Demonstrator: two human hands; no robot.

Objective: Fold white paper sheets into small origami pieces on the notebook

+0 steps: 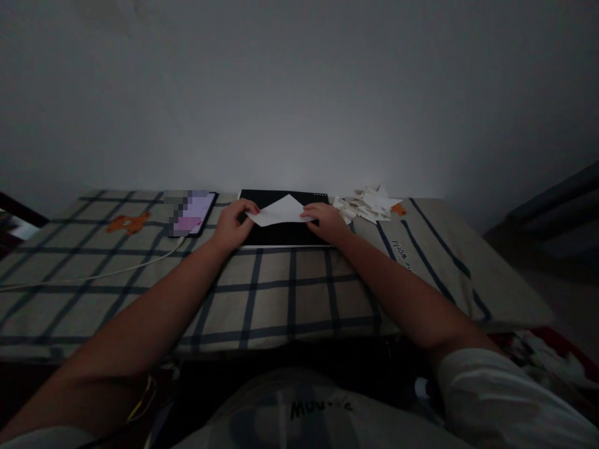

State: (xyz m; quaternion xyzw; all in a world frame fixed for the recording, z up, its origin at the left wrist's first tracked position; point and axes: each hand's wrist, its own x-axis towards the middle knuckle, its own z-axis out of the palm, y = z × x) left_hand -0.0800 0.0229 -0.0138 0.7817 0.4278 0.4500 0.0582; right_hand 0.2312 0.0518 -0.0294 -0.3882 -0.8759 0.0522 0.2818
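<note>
The left hand (233, 224) and the right hand (327, 222) both rest on a white sheet of paper (281, 212), which is folded into a shape with a point at its top. Each hand is partly closed, with the fingers bent down onto one end of the paper, the left hand at its left end and the right hand at its right end. The paper lies on a black flat board (281, 234) near the far edge of the table (290, 293), about in the middle of that edge.

The table is covered with a beige cloth with dark blue lines. Just to the left of the board, touching or almost touching it, is a phone (191, 214) with a lit screen. A white cable (107, 272) goes from the phone toward the left edge of the table. Near the far right corner, just beside the board, is a pile of white paper pieces (367, 204). An orange bear print (128, 222) shows on the cloth near the far left corner. Nothing lies between the hands and the paper.
</note>
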